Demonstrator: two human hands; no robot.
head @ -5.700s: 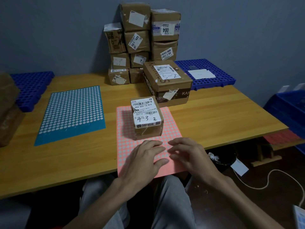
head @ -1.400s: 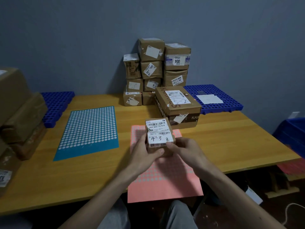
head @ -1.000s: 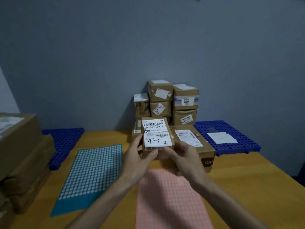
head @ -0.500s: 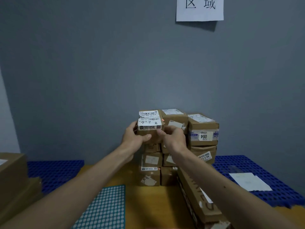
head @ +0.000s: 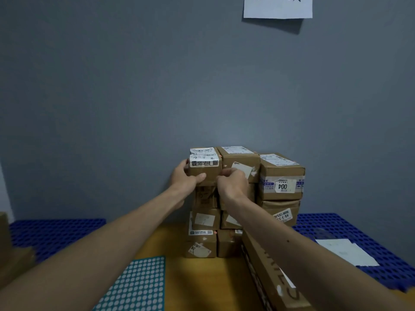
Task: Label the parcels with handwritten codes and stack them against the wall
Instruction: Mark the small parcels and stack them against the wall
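A small brown parcel (head: pixel 205 163) with a white label and the handwritten code "4 3 2" sits atop the left column of the parcel stack (head: pixel 278 176) against the grey wall. My left hand (head: pixel 186 177) grips its left side, thumb on the front face. My right hand (head: pixel 232 181) holds its lower right corner with curled fingers. The parcel stands beside a taller column's top box (head: pixel 241 158), touching it.
A large flat box (head: pixel 274 279) lies on the wooden table (head: pixel 202 286) in front of the stack, under my right arm. A teal dot-sticker sheet (head: pixel 137 286) lies at the left. Blue perforated mats (head: pixel 350 234) flank the stack. More brown boxes (head: pixel 9 261) stand at the far left.
Both hands carried the coded parcel up from the pink sheet on the table and forward onto the left column of the stack. My view has risen toward the wall.
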